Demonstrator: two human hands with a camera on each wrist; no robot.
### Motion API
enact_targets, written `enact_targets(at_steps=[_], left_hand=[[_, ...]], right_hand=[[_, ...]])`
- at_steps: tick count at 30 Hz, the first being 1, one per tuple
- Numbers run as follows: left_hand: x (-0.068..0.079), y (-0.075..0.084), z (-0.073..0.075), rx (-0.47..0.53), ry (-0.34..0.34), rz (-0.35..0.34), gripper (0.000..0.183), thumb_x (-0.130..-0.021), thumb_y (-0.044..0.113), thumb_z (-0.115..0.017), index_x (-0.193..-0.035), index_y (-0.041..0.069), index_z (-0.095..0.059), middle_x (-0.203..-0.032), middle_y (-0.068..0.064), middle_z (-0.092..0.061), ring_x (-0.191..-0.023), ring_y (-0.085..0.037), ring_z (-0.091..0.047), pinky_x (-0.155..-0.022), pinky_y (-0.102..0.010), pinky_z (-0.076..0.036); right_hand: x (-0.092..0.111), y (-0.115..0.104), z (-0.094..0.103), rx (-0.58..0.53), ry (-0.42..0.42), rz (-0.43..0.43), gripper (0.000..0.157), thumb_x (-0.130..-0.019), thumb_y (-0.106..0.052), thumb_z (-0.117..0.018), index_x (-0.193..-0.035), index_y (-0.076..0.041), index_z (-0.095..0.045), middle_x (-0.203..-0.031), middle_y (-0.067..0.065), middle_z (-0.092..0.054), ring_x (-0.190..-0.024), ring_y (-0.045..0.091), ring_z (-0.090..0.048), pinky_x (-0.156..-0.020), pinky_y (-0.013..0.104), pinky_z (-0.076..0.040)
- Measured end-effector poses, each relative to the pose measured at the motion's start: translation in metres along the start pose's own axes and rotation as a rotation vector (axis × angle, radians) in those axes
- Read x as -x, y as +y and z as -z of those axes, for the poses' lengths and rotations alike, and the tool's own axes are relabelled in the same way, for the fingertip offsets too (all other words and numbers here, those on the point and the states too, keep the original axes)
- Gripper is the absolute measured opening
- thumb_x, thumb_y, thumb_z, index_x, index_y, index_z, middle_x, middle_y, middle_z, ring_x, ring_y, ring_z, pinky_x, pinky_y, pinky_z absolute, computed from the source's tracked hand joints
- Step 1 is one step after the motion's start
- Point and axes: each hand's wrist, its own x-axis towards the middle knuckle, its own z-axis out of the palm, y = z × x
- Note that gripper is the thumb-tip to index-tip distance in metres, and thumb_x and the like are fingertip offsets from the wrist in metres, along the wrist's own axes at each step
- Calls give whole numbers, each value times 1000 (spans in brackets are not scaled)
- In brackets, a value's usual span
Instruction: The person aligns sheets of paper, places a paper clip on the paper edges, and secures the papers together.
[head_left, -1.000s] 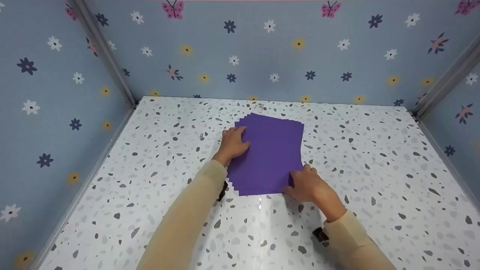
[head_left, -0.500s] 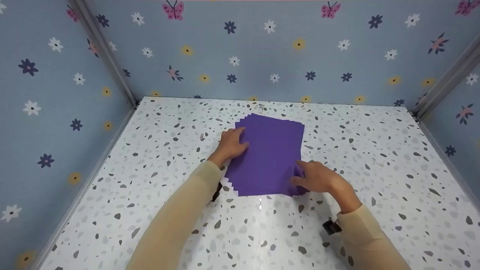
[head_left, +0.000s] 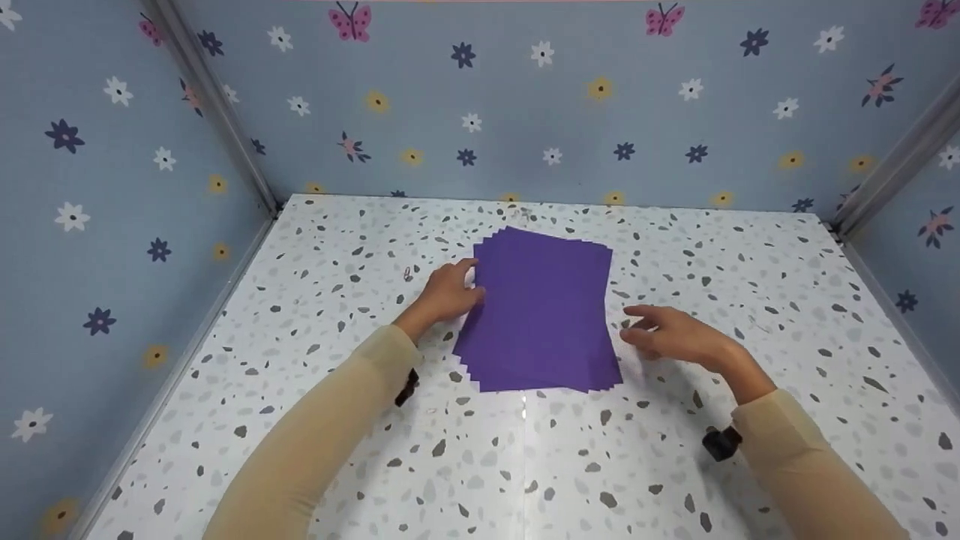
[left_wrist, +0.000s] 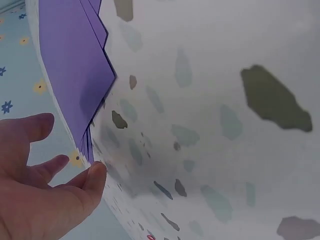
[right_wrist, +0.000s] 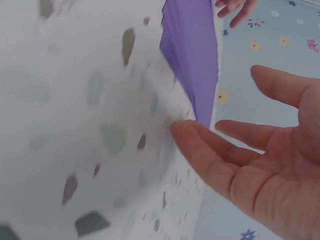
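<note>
A fanned stack of purple paper sheets (head_left: 540, 311) lies on the speckled table, its corners stepped at the lower left, lower right and top. At the stack's left edge is my left hand (head_left: 448, 292), fingers loosely spread and overlapping the edge in the head view. In the left wrist view the left hand (left_wrist: 50, 180) has its fingers apart with nothing between them. My right hand (head_left: 675, 334) hovers to the right of the sheets, apart from them, fingers extended. The right wrist view has the same hand (right_wrist: 265, 155) holding nothing, with the purple paper (right_wrist: 195, 55) beyond its fingertips.
A small paper clip (head_left: 407, 274) lies left of the stack. The speckled white table (head_left: 360, 450) is bounded by a blue flowered back panel (head_left: 510, 97) and a left side panel (head_left: 112, 262), with metal posts at the corners. A black wrist camera (head_left: 721, 443) hangs under the right sleeve.
My right hand has let go of the paper's lower right edge and moved right, away from it. The left hand has drawn back slightly left. The stack stays in place.
</note>
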Motion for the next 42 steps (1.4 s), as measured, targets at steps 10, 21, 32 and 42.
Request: enact_targets(at_steps=[10, 21, 32, 42], left_hand=[[7, 2, 8, 178, -52, 122, 68, -103, 29, -58, -165, 13, -38, -166, -20, -42, -152, -35, -42, -123, -50, -37], [11, 3, 17, 460, -136, 231, 67, -108, 32, -58, -167, 14, -33, -166, -15, -43, -152, -34, -43, -122, -48, -38], [8, 7, 25, 664, -188, 363, 68, -109, 29, -59, -167, 8, -31, -163, -15, -47, -135, -27, -53, -112, -35, -46], [5, 8, 22, 742, -195, 409, 67, -108, 26, -60, -165, 3, -32, -166, -18, -41, -149, -31, -46, -120, -39, -42]], right_hand=[[-9, 20, 21, -375, -47, -37, 77, -111, -35, -56, -168, 2, -19, -159, 29, -46, -141, 41, -54, -111, 42, -51], [-22, 28, 27, -892, -123, -90, 69, -117, -34, -41, -170, -3, -10, -170, 33, -22, -157, 45, -29, -123, 50, -36], [-30, 42, 29, -1285, -201, -87, 74, -117, -42, -34, -171, -9, 4, -176, 26, -4, -163, 41, -11, -130, 49, -20], [-35, 42, 26, -1307, -195, -88, 72, -117, -44, -30, -172, -10, 3, -176, 24, -5, -163, 38, -12, -131, 44, -19]])
